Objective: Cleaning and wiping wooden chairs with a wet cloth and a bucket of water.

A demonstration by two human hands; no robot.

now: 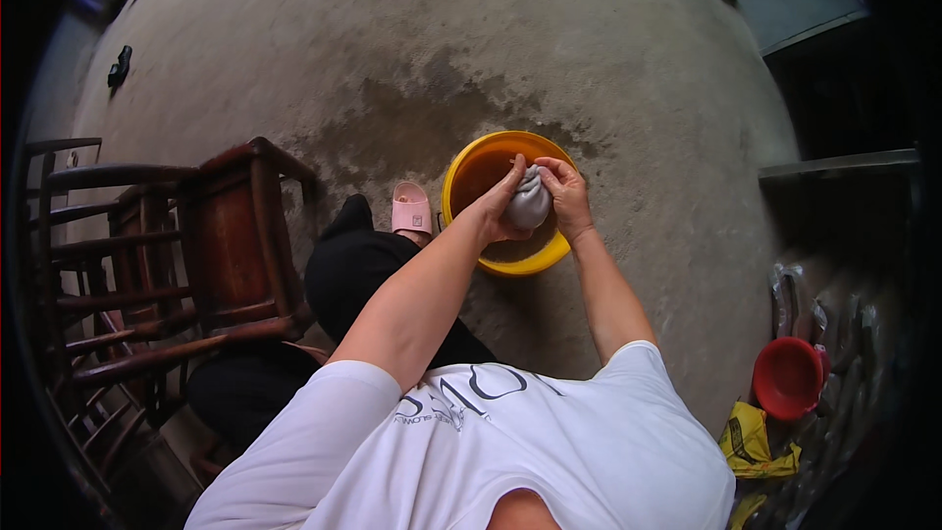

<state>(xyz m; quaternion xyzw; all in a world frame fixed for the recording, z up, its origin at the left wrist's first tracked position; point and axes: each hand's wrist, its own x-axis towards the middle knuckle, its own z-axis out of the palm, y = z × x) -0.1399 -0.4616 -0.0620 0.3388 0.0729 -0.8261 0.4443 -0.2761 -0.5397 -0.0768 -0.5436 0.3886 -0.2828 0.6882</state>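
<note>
A round grey cloth bundle [530,204] is between my hands, its top gathered into folds. From the left, my left hand [498,208] cups it, with the thumb up at the gathered top. The fingers of my right hand [567,194] are bent and pinch the folds on the other side. What the bundle contains is hidden. Both hands are over a yellow bucket [453,169], whose inside looks brownish and is partly covered by my hands and forearms.
Wooden chairs [235,245] stand at the left. A pink slipper [411,208] on a foot is beside the bucket. Wet patches [392,123] darken the concrete floor. At the lower right are a red basin [788,378] and a yellow plastic bag [748,440].
</note>
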